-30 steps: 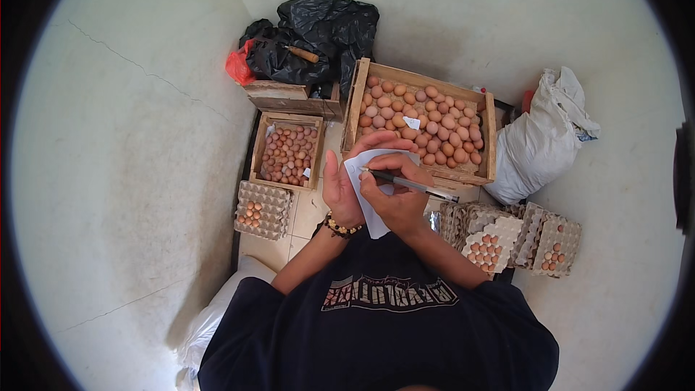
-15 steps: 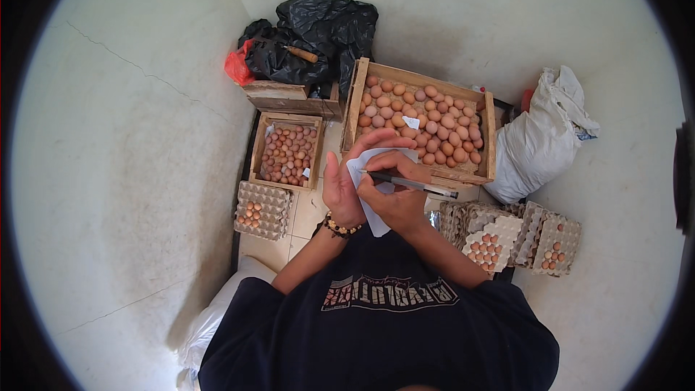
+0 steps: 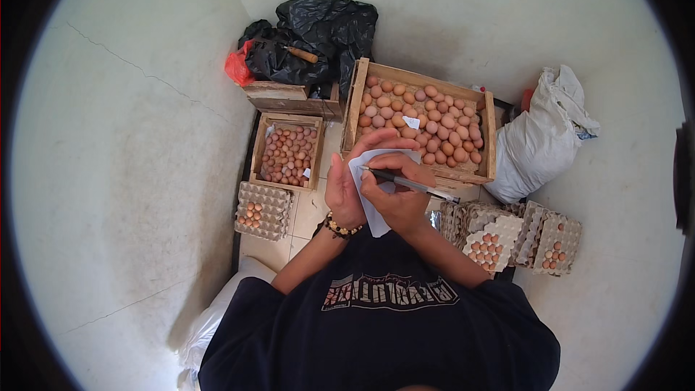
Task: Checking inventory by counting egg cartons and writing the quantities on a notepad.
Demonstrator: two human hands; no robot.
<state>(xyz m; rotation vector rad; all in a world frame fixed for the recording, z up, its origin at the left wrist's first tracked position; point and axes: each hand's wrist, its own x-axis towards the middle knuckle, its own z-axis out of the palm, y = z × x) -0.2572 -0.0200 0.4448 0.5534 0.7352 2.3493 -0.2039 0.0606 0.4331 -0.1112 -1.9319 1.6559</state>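
The person's right grip [image 3: 397, 197] is closed around a slim black-and-clear pen [image 3: 434, 191], its tip at the upper left part of a small white sheet of paper [image 3: 375, 219]. That sheet lies against the palm of the left grip [image 3: 343, 195], which is spread open, thumb standing apart. A dark beaded bracelet [image 3: 339, 228] circles the left wrist. Beyond the hands I see a large wooden crate [image 3: 490, 137] of brown eggs [image 3: 449, 122]; to its left sits a smaller wooden crate [image 3: 318, 153], also filled with eggs.
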